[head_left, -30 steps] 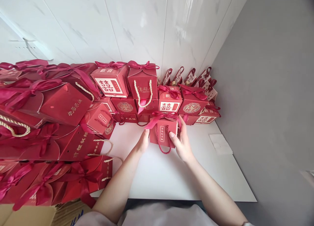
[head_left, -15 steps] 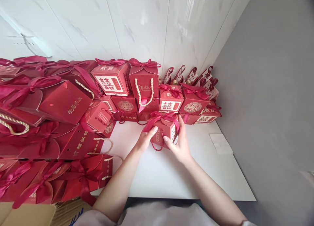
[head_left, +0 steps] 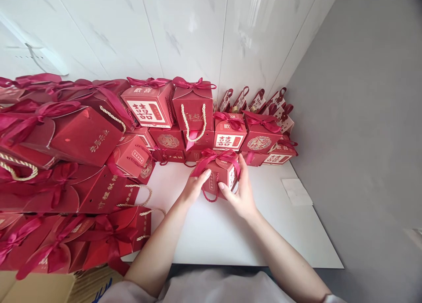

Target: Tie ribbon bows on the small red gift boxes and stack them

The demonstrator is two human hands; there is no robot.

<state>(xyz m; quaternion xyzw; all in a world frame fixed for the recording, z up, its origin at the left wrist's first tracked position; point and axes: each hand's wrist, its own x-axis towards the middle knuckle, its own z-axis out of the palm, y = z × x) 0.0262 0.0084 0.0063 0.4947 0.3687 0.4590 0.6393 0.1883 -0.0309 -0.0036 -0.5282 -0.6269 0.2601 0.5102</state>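
At the near left, a cardboard carton (head_left: 42, 287) shows below a pile of red gift boxes (head_left: 89, 189), stacked in layers and tied with magenta ribbons, several with cream rope handles. Along the pile's right edge, a small pink-red box (head_left: 133, 156) with a red cord handle sits tilted. Further right on the far side, a box with a white panel (head_left: 147, 112) and a darker box with a rope handle (head_left: 194, 99) stand side by side on top of other red boxes, before the marbled wall (head_left: 184, 35).

Just nearer than that row, over the white tabletop (head_left: 217, 241), is the ribboned box (head_left: 223, 173) I have between my hands. My left hand (head_left: 193, 189) grips its left side, thumb pressed on the top edge by the bow. Its cord loop hangs toward me. My right hand (head_left: 243, 191) grasps the right side, thumb at the near corner and fingers along the far edge, a white printed panel showing between them. I can't tell whether the box touches the tabletop.

To the right, small looped packets (head_left: 260, 102) stand behind the far boxes; nearer, a white square (head_left: 296, 192) lies beside the grey wall (head_left: 362, 118).
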